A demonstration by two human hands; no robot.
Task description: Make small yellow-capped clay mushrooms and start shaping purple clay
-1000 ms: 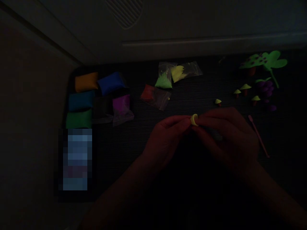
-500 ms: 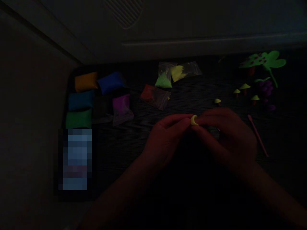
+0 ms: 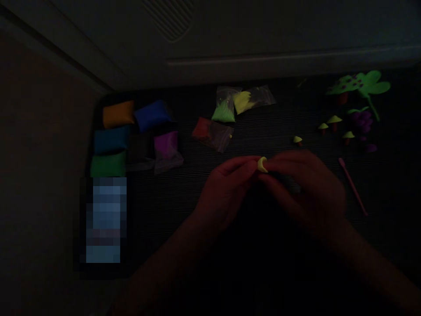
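A small yellow piece of modelling clay (image 3: pixel 262 165), curved and hollow like a little cup, is between my hands. My left hand (image 3: pixel 225 188) is closed, pinching its left side between thumb and fingers. From the right, my right hand (image 3: pixel 312 191) presses a fingertip into the hollow, its thumb close below. Small clay mushrooms with yellow caps and reddish stems stand beyond my right hand, the nearest mushroom (image 3: pixel 297 140) just past the fingers. A pink modelling tool (image 3: pixel 353 186) lies to the right of that hand.
The scene is very dark. Left on the black ribbed table are several clay packets, including an orange packet (image 3: pixel 118 114), and a blurred-out lit screen (image 3: pixel 105 219). Opened bags, like the red clay bag (image 3: pixel 212 134), lie mid-table. Purple clay grapes (image 3: pixel 362 120) and a green clay leaf shape (image 3: pixel 375 85) sit far right.
Both hands shift slightly left with the yellow clay. Its hollow has turned a little, and the right thumb sits slightly lower and further left against it.
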